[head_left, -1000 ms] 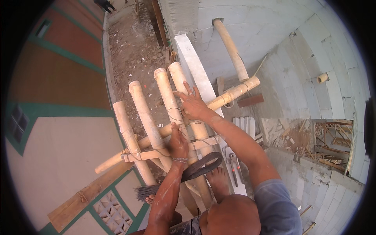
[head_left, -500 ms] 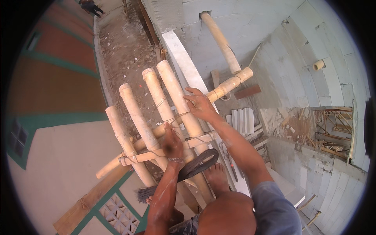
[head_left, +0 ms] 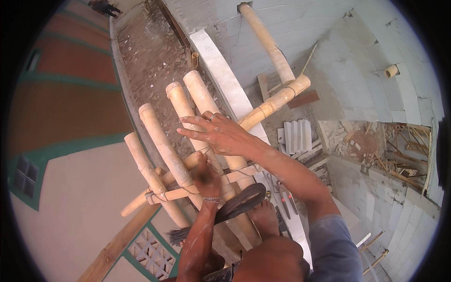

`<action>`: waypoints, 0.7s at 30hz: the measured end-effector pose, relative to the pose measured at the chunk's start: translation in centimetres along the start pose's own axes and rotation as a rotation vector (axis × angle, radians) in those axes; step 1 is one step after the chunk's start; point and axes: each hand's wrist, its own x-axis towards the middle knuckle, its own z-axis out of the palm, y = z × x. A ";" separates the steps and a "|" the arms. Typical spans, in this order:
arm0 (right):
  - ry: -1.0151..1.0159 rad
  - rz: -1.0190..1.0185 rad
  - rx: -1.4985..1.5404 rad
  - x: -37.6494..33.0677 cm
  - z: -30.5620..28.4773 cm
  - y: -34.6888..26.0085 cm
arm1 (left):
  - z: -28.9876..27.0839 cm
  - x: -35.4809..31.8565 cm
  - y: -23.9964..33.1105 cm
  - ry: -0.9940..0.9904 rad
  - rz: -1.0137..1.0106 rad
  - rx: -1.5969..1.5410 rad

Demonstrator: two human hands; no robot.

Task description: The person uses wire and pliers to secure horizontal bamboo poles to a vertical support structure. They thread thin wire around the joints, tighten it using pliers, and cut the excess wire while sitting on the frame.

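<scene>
Can see the fingers of the right hand spread well apart, with tips directed to the left, over the third bamboo pole from the left and the fourth bamboo pole. Cannot tell any contact with these poles. On this same hand, can notice a ring. Just nearer, can see the left hand beside the third pole, with fingers upward and close together; cannot tell any pinching there. Around the third pole, close to the left fingertips, can find a thin wire. At the left wrist, can notice a bracelet.

Under the left forearm, can see a black bundle of strands, with its frayed end to the left and its folded end to the right. More to the left, can find the second pole and the first pole. Across all four poles, can see a flat slat, and farther, a long slanting cross pole.

Near, on the right, can see a bare foot and pincers. Far behind, can notice a white ledge and, on the right, grey corrugated sheets
</scene>
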 end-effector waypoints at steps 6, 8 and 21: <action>-0.391 0.131 0.019 3.6 2.3 2.8 | 0.2 0.2 0.2 0.024 0.040 -0.003; -0.294 0.165 0.062 2.2 3.1 3.5 | 0.1 0.2 0.6 0.055 0.017 -0.029; -0.331 0.216 -0.314 0.9 4.1 2.4 | -1.2 1.9 1.7 -0.074 0.263 0.145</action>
